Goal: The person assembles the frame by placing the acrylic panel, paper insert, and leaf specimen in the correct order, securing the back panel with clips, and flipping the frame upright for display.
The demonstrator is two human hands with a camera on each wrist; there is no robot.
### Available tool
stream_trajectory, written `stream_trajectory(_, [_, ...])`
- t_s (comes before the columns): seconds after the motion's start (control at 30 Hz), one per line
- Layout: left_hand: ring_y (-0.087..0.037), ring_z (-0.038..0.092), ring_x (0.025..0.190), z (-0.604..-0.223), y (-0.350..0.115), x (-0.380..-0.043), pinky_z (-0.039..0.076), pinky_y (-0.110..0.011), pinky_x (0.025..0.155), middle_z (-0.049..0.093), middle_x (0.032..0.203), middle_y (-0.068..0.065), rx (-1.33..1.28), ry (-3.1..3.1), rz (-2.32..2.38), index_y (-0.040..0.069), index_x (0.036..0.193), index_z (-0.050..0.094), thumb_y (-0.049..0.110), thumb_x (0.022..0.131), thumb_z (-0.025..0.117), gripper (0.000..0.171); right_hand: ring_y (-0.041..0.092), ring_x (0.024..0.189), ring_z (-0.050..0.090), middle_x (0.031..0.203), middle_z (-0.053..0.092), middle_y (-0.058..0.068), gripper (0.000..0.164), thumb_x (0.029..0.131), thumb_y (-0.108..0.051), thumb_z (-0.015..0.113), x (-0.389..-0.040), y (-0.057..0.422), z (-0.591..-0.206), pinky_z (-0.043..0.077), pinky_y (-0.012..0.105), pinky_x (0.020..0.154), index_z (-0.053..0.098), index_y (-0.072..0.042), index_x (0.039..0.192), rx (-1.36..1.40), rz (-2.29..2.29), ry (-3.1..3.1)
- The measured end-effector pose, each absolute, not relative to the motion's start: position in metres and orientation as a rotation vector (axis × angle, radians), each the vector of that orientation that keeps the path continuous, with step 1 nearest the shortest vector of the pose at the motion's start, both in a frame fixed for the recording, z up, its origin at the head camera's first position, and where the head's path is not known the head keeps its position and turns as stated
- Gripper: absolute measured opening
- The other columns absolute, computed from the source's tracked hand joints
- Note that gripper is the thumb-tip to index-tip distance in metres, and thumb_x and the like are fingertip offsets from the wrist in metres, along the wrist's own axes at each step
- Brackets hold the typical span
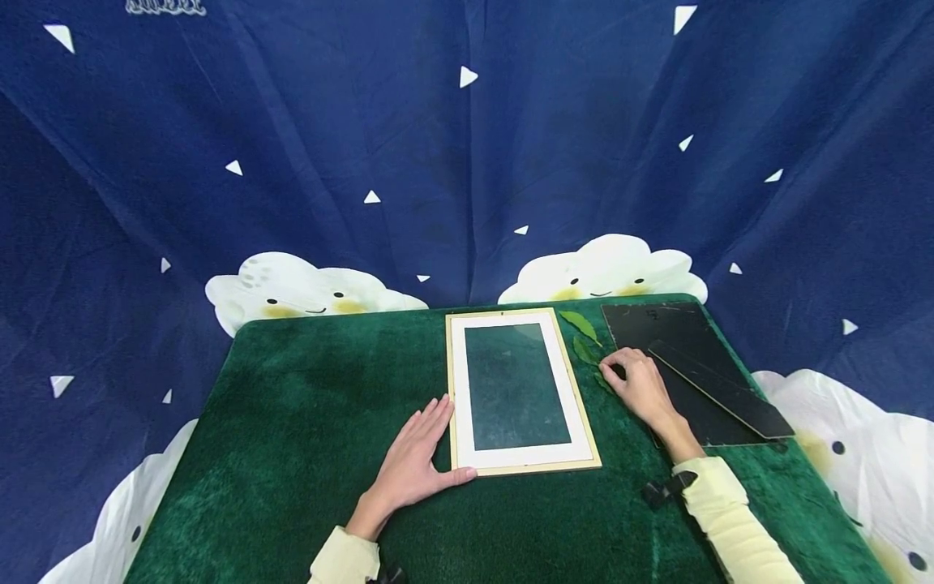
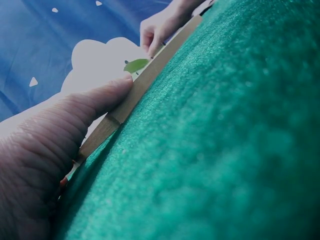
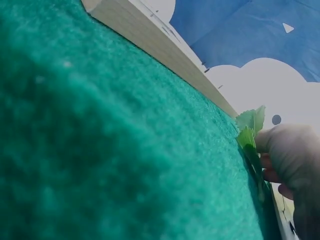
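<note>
A light wooden picture frame with a white mat lies flat on the green cloth. My left hand rests against its lower left corner, fingers straight along the side and thumb on the bottom edge. In the left wrist view the thumb of that hand lies over the wooden rim. To the right of the frame, my right hand pinches a green leaf between thumb and index finger. Another green leaf lies beyond, beside the frame's upper right side. The fingers partly cover the held leaf.
At the right lies a black backing board with a black stand leg slanting across it. The table's green plush cloth stretches left of the frame. Behind hangs a blue curtain with white clouds and triangles.
</note>
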State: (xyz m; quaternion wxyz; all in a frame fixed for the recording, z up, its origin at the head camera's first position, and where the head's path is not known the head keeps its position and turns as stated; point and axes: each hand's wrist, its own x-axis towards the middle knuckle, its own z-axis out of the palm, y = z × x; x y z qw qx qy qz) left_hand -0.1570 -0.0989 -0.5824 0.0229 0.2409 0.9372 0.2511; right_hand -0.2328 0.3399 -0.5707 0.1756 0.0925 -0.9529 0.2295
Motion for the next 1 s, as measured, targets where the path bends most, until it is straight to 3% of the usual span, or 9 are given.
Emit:
stream_trajectory(0.5, [-0.013, 0.010, 0.161, -0.583, -0.099, -0.158, 0.013, -0.043, 0.129, 0.014, 0.173, 0.008, 0.734, 2.902, 0.757, 0.020, 0.168, 0.019, 0.092, 0.079, 0.055, 0.120, 0.037, 0.106, 0.064, 0.101, 0.071, 0.012, 0.006, 0.098, -0.013, 0.073, -0.237, 0.322, -0.564, 0.050, 0.059, 0.089, 0.075, -0.007, 0.097, 0.298, 0.787, -2.706])
stream_trajectory(0.83, [-0.019, 0.017, 0.161, -0.582, -0.098, -0.156, 0.019, -0.049, 0.128, 0.022, 0.173, 0.002, 0.764, 2.921, 0.788, 0.016, 0.167, 0.024, 0.089, 0.081, 0.057, 0.118, 0.034, 0.104, 0.065, 0.099, 0.071, 0.008, 0.010, 0.098, -0.017, 0.074, -0.247, 0.306, -0.561, 0.053, 0.056, 0.087, 0.076, -0.007, 0.097, 0.375, 0.787, -2.684])
stream_trajectory(1.0, [-0.014, 0.012, 0.161, -0.582, -0.099, -0.156, 0.016, -0.045, 0.129, 0.018, 0.173, 0.006, 0.739, 2.913, 0.757, 0.019, 0.168, 0.021, 0.092, 0.080, 0.054, 0.119, 0.033, 0.104, 0.064, 0.102, 0.071, 0.009, 0.005, 0.096, -0.015, 0.075, -0.252, 0.296, -0.556, 0.052, 0.056, 0.088, 0.076, -0.010, 0.098, 0.417, 0.802, -2.688])
